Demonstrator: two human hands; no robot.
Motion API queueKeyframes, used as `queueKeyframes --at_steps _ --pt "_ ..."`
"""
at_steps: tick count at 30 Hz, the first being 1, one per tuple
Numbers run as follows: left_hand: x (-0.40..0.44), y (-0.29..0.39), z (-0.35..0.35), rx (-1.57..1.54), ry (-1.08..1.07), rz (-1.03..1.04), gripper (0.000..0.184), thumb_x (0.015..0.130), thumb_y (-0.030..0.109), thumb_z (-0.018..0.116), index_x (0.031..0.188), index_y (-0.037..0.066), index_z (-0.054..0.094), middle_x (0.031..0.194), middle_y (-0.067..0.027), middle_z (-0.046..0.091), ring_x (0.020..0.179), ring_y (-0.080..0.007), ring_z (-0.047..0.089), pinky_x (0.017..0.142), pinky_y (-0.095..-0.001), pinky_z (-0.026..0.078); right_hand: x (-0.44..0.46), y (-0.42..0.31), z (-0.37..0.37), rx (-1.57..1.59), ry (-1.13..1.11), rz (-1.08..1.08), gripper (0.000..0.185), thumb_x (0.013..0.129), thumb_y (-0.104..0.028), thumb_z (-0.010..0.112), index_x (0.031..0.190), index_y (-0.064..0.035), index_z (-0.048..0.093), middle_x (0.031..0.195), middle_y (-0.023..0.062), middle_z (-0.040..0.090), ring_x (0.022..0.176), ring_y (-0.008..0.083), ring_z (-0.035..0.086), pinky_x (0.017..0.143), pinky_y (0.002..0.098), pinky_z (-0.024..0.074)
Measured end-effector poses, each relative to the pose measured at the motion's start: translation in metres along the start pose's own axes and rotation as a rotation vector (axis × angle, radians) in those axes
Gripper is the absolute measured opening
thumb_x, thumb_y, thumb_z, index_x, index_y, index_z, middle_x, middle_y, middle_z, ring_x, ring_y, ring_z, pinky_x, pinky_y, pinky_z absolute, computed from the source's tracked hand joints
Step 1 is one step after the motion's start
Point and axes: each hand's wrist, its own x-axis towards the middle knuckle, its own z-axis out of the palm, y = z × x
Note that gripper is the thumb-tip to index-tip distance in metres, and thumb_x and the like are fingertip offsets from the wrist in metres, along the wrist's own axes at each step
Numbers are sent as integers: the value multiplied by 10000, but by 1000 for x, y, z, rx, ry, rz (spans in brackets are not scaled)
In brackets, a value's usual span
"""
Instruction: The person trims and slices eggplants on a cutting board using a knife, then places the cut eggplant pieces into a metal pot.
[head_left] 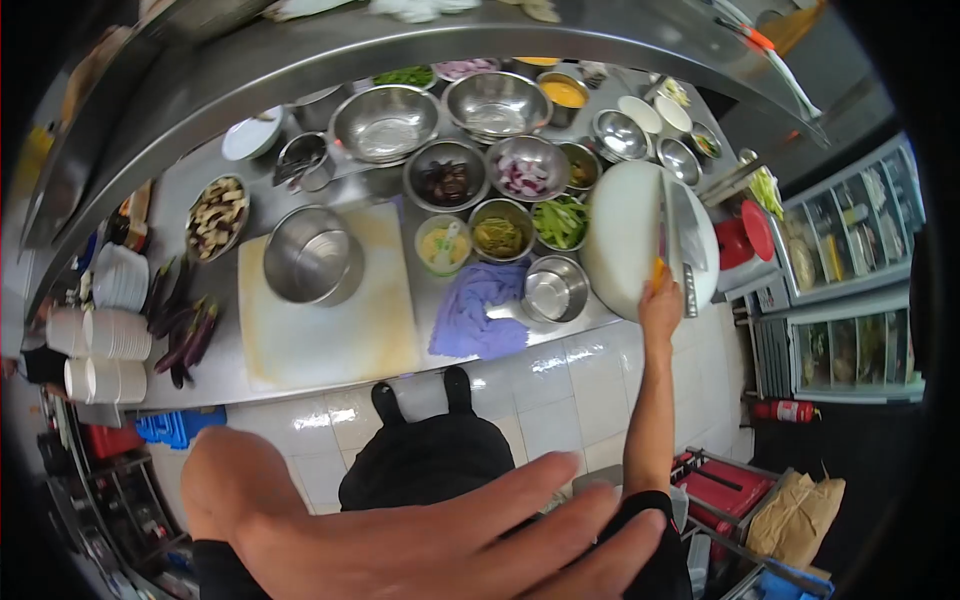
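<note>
Across the foreground runs a long silver stainless-steel worktop (222,370), its ingredients mostly massed along the far side, perhaps to keep the near edge workable. Towards its left lies a yellowed white rectangular cutting board (330,345), large enough to double as a stand for the deep round steel pot (305,250) on its upper half. At the right end sits a thick round white chopping block (625,240), likely broad enough to park blades on without crowding the bowls. Between the two boards, a crumpled violet-blue cloth (480,310) lies at the front edge, presumably for quick wiping. Just behind and to its right, a small round steel bowl of sliced green vegetable (561,222) stands beside the block.

On the block, a broad silver cleaver with a metal handle (688,225) lies next to a slim knife with a yellow-orange handle (663,220), both handles pointing towards the person, probably for easy pick-up. The right hand (658,308) is closed around the slim knife's handle. The left hand (455,535), close to the camera, is spread loosely with nothing visible in it.
</note>
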Motion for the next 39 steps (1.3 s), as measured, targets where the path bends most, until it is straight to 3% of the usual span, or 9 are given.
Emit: queueKeyframes --at_steps 4,8,11,16,20,23,27,32,39 --pt "-14 33 -44 59 -75 -368 174 714 136 640 788 -20 660 1004 -134 679 811 -264 625 755 -417 556 19 -4 -6 112 -284 113 723 747 -99 642 1433 -58 417 1024 257 636 885 426 649 777 500 523" --pt "-24 10 -12 56 223 15 118 688 116 665 766 28 650 916 -104 675 804 -258 613 757 -381 510 -22 -27 -41 283 -238 274 748 726 -49 612 1441 -36 393 1049 252 648 883 423 659 805 469 525" --pt "-67 1 -44 -629 34 -324 94 716 76 675 783 37 622 881 -134 642 799 -294 623 746 -392 521 -98 -79 -64 579 110 332 664 777 -20 559 1421 -9 397 953 165 643 822 323 656 839 382 521" --pt "-275 19 -21 -478 -205 -1326 86 891 109 619 971 78 624 1045 -145 694 985 -303 684 797 -415 540 -170 -148 -81 1101 19 642 211 884 -105 571 1072 -8 567 630 4 510 469 57 432 390 214 323" --pt "-214 -8 -92 -755 -85 -455 87 858 75 658 925 69 603 1085 -152 695 980 -305 686 850 -375 542 -152 -165 -52 663 149 685 387 877 -381 712 734 -60 549 559 24 527 409 109 494 351 267 329" --pt "-300 -12 -29 -588 -99 -815 112 860 65 655 943 50 582 1029 -151 688 929 -313 679 813 -359 538 -130 -173 -21 362 285 617 465 812 -402 786 665 -61 507 571 57 572 406 156 536 355 293 369" --pt "-444 18 61 -675 -32 -1434 138 868 63 662 982 30 591 906 -119 684 819 -243 683 741 -339 545 -119 -169 14 803 182 877 273 769 -146 762 818 -6 533 663 105 598 432 197 571 393 329 459" --pt "-444 32 58 -508 -116 -1471 195 857 98 697 1019 29 614 895 -113 689 801 -215 681 741 -336 545 -140 -149 17 622 316 702 117 772 -46 634 843 -21 544 720 122 612 487 202 584 430 336 488" --pt "-408 0 93 -277 -177 -1154 224 855 96 688 1062 35 627 959 -150 672 880 -285 666 775 -384 527 -184 -296 -30 1456 -183 925 115 791 -14 630 861 -71 558 663 10 537 474 131 519 398 282 429"
